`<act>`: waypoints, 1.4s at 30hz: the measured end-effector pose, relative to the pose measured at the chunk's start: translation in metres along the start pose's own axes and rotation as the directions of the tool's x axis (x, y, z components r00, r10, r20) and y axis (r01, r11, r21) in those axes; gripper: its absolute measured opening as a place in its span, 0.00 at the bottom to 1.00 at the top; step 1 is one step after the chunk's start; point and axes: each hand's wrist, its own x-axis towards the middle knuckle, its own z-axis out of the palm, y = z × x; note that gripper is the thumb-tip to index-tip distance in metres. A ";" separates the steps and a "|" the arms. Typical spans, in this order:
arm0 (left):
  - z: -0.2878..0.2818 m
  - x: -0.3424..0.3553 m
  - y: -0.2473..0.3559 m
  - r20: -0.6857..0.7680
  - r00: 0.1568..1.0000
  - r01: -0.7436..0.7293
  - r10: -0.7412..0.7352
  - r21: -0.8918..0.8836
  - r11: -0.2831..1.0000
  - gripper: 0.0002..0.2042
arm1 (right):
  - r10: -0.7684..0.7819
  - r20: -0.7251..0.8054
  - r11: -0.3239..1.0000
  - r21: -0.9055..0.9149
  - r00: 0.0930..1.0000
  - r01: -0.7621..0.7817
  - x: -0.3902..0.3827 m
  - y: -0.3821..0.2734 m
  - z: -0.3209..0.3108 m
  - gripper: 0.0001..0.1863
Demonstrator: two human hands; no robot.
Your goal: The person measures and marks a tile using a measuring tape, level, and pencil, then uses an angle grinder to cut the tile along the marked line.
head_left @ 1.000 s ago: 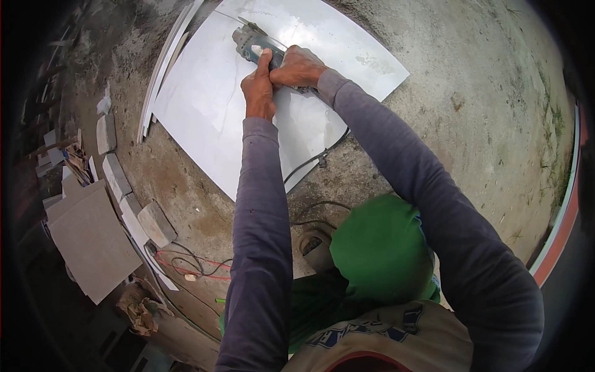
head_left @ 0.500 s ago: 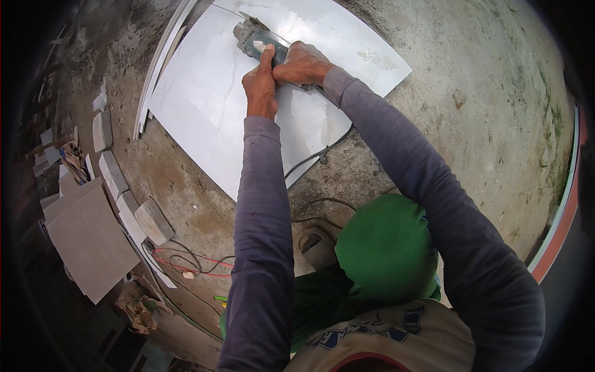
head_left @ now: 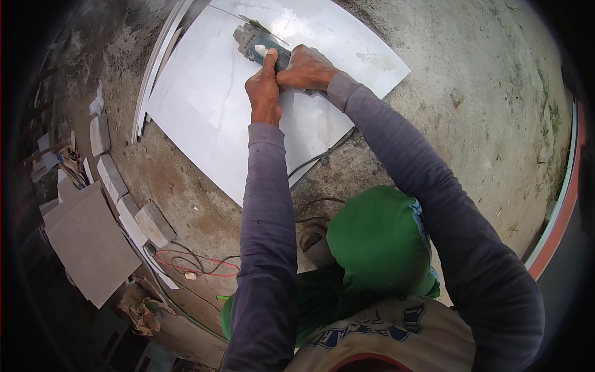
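Observation:
Both my hands are wrapped around a teal angle grinder (head_left: 253, 43), held low over a large glossy white tile (head_left: 198, 111). My left hand (head_left: 264, 96) is closed on the near side of its body, thumb pointing up along it. Further back on the body, my right hand (head_left: 308, 69) grips from the right, its fingers partly hidden. The thin disc stands edge-on along the grinder's far side, in line with a dark straight line that runs to the tile's upper left. A black cord (head_left: 325, 154) trails from the tool over the tile's near edge.
White strips (head_left: 155, 74) lie along the tile's left side. Several pale blocks (head_left: 155, 224), a grey-brown board (head_left: 93, 242) and crumpled paper (head_left: 139, 310) are at the left. A red cord (head_left: 211, 266) loops on the rough concrete floor (head_left: 471, 124). My green-clad knee (head_left: 378, 242) is close below.
The grinder and both hands have shifted slightly nearer and to the right along the dark line. My grip looks the same.

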 end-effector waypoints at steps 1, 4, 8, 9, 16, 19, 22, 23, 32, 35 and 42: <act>0.001 0.001 0.000 0.001 1.000 0.002 -0.002 0.001 1.000 0.29 | 0.013 -0.025 1.000 0.009 1.000 -0.013 0.000 -0.001 0.000 0.27; 0.001 0.002 -0.001 -0.006 1.000 0.012 -0.012 0.003 1.000 0.28 | 0.018 -0.014 1.000 -0.003 1.000 -0.018 -0.001 0.000 0.000 0.27; 0.002 -0.001 -0.002 0.028 0.999 0.019 -0.020 0.039 0.999 0.29 | 0.019 0.001 1.000 -0.024 1.000 -0.019 0.000 0.004 -0.003 0.27; 0.002 -0.003 -0.001 0.028 0.999 0.028 -0.029 0.034 0.999 0.29 | 0.019 0.022 1.000 -0.022 1.000 -0.019 -0.001 0.004 -0.004 0.28; 0.004 -0.010 -0.006 0.009 1.000 0.018 -0.018 -0.011 1.000 0.29 | 0.039 0.079 0.999 -0.003 0.996 -0.038 -0.012 0.002 -0.010 0.28; 0.007 -0.008 -0.006 0.014 0.999 0.029 -0.029 -0.016 0.999 0.29 | 0.048 0.062 0.999 -0.019 0.997 -0.047 -0.009 0.003 -0.011 0.28; 0.005 -0.009 -0.005 0.000 0.999 0.042 -0.042 0.002 0.999 0.29 | 0.036 0.079 0.999 -0.004 0.996 -0.036 -0.010 0.003 -0.012 0.28; 0.004 -0.010 -0.006 0.003 0.999 0.033 -0.033 0.002 0.999 0.30 | 0.035 0.082 0.999 -0.002 0.996 -0.035 -0.011 0.002 -0.011 0.28; 0.008 -0.015 -0.005 0.015 0.999 0.041 -0.040 -0.004 0.999 0.28 | 0.047 0.049 0.999 -0.005 0.998 -0.047 -0.014 0.006 -0.011 0.27; 0.008 -0.018 -0.007 0.015 0.999 0.048 -0.048 -0.012 0.999 0.27 | 0.062 0.073 0.998 -0.001 0.995 -0.062 -0.018 0.005 -0.012 0.28; 0.011 -0.023 -0.006 0.012 0.999 0.053 -0.053 -0.014 0.998 0.25 | 0.088 0.068 0.996 -0.007 0.994 -0.088 -0.021 0.006 -0.012 0.27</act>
